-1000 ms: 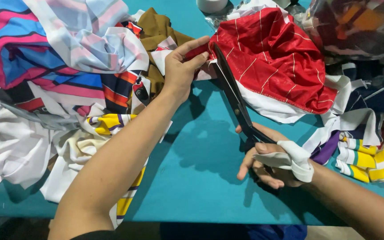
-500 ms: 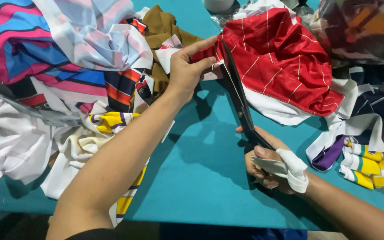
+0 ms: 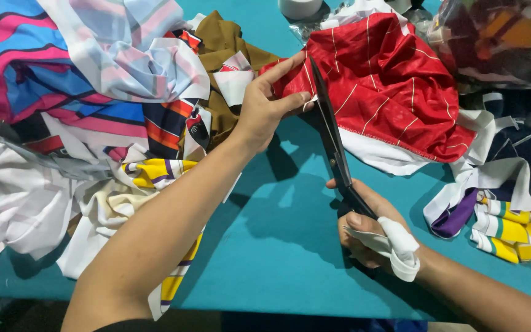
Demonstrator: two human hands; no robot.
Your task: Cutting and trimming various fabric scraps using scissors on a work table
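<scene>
Left hand (image 3: pixel 265 107) pinching red striped cloth (image 3: pixel 382 80) taut just left of black scissors (image 3: pixel 333 144); right hand (image 3: pixel 373 237) closed on handles below, steadying cut.

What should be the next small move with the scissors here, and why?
Probably close the blades and push forward. The right hand holds the scissors, whose blades are at the edge of the red striped cloth, and the left hand pinches that edge taut.
</scene>
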